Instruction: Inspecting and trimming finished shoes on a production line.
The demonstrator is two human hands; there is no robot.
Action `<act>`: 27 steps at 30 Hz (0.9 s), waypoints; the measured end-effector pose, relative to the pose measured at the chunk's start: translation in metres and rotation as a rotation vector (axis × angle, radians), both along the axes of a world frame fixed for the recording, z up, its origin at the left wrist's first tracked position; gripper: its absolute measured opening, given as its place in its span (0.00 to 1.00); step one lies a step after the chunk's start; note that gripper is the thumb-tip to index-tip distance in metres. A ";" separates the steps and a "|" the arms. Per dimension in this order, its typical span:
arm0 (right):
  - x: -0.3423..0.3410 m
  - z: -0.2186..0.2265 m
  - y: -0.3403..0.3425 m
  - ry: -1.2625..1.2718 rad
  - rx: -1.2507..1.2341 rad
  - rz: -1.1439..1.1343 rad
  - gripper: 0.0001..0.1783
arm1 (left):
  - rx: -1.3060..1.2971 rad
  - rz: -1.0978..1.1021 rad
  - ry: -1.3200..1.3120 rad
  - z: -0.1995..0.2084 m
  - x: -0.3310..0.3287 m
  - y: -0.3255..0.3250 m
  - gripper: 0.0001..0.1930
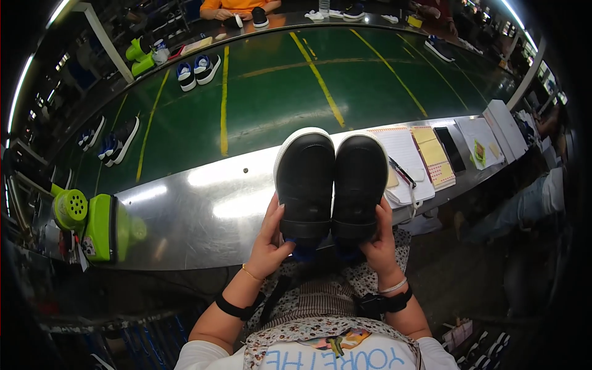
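Observation:
Two black slip-on shoes with white soles are held up side by side over the near edge of the metal table, toes pointing away from me. My left hand [270,242] grips the left shoe [304,179] along its outer side, the thumb near the blue-lined opening. Around the outer side of the right shoe [359,182] my right hand [381,242] is closed in the same way. The shoes touch or nearly touch along their inner sides. Their heels are hidden in shadow below the blue lining.
Beyond the metal table [185,203] runs a green belt [265,98] with yellow lines, carrying several shoes [195,72]. A lime-green device [102,228] stands at the left. To the right lie a notebook [394,148], pen [402,176], phone [449,149] and white box [504,129]. Another person [237,7] sits across the belt.

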State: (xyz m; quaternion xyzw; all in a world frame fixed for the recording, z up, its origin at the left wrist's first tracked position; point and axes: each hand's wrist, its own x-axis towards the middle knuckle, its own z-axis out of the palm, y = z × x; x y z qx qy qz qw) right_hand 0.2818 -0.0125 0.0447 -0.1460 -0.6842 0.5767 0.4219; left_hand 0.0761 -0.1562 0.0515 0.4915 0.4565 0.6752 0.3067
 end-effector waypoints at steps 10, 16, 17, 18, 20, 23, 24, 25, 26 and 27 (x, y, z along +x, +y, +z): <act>0.004 0.013 0.000 -0.091 0.168 -0.087 0.43 | 0.000 0.188 0.313 0.009 -0.008 -0.002 0.41; 0.001 0.021 -0.003 -0.215 0.339 -0.247 0.41 | -0.070 0.269 0.435 0.021 -0.006 -0.008 0.40; 0.000 0.025 -0.003 -0.280 0.418 -0.311 0.40 | -0.135 0.372 0.549 0.027 -0.004 -0.008 0.37; 0.000 0.032 -0.005 -0.281 0.415 -0.308 0.40 | -0.201 0.472 0.661 0.034 -0.001 -0.008 0.35; -0.003 0.047 -0.010 -0.479 0.502 -0.361 0.37 | -0.237 0.506 0.772 0.044 0.002 -0.009 0.35; -0.018 0.068 -0.021 -0.711 0.659 -0.410 0.35 | -0.285 0.582 0.917 0.051 0.011 -0.006 0.34; -0.023 0.068 -0.024 -0.778 0.675 -0.376 0.33 | -0.404 0.570 1.008 0.051 0.016 -0.002 0.33; -0.027 0.067 -0.028 -0.874 0.739 -0.360 0.34 | -0.523 0.554 1.099 0.051 0.018 0.000 0.33; -0.027 0.069 -0.025 -0.894 0.730 -0.352 0.32 | -0.482 0.557 1.117 0.054 0.015 0.002 0.31; -0.028 0.072 -0.021 -0.908 0.721 -0.336 0.31 | -0.495 0.556 1.116 0.052 0.007 0.001 0.31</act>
